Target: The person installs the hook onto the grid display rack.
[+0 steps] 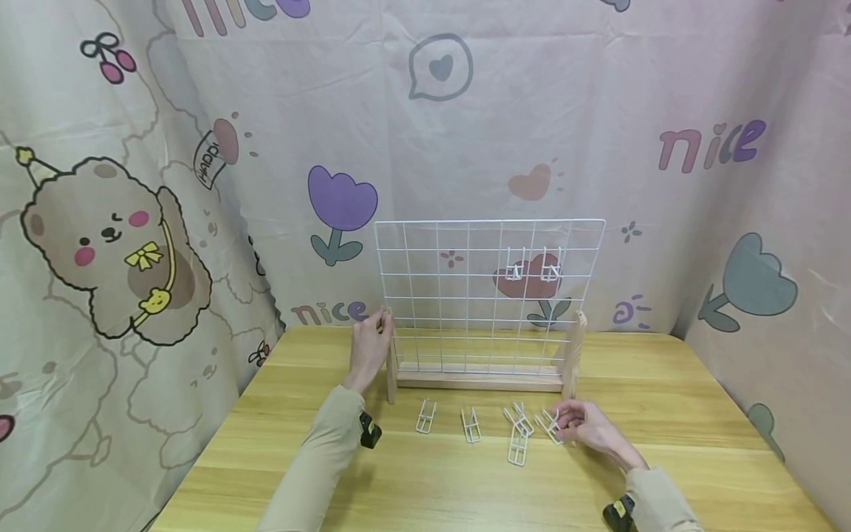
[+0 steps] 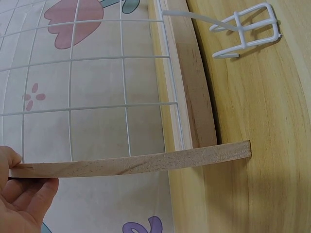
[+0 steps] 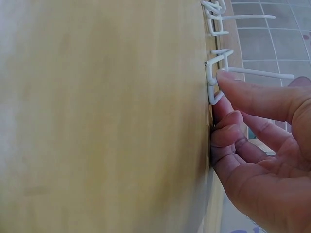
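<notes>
A white wire grid panel (image 1: 490,220) stands upright in a wooden base. My left hand (image 1: 370,346) grips the top of the base's left wooden upright (image 2: 121,164), thumb on one side and fingers on the other. Low over the table at the right, my right hand (image 1: 590,426) pinches the edge of a white wire hook (image 3: 212,83) between thumb and fingertip. Two more hooks (image 1: 514,273) hang side by side on the panel's upper right.
Several loose white hooks lie on the wooden table (image 1: 425,488) before the rack; one hook (image 1: 425,418) is at the left, another hook (image 1: 471,426) beside it, and two overlap near my right hand. A patterned curtain (image 1: 558,89) hangs behind and at both sides.
</notes>
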### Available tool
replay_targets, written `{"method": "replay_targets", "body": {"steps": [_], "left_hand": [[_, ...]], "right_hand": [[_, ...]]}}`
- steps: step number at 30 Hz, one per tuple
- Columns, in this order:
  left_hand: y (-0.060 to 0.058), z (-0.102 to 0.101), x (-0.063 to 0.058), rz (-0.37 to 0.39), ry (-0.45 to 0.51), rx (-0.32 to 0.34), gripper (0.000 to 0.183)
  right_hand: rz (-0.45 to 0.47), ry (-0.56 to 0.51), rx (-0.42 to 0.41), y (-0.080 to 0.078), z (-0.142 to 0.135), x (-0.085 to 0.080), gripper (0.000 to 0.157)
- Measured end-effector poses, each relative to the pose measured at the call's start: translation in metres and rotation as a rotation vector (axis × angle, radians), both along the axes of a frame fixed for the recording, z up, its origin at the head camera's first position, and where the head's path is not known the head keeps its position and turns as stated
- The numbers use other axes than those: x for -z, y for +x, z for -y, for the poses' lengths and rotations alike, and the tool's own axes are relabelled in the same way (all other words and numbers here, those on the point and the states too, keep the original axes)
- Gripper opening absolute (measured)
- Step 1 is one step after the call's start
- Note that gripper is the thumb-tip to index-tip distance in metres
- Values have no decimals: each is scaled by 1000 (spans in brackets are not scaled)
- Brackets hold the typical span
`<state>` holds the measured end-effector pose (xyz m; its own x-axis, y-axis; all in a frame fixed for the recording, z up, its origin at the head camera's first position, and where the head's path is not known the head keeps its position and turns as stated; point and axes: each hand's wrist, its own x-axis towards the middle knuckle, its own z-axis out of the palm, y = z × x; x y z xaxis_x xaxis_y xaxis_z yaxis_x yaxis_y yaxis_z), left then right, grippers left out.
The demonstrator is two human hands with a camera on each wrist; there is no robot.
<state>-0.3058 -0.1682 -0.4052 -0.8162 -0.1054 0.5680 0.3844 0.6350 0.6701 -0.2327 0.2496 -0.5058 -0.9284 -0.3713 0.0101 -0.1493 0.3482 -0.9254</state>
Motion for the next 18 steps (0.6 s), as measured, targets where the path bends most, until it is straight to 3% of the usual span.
{"method": "replay_targets", "body": {"steps": [18], "left_hand": [[1, -1, 0, 14, 9, -4, 32]], "right_hand": [[12, 21, -12, -1, -2, 3, 31]]}}
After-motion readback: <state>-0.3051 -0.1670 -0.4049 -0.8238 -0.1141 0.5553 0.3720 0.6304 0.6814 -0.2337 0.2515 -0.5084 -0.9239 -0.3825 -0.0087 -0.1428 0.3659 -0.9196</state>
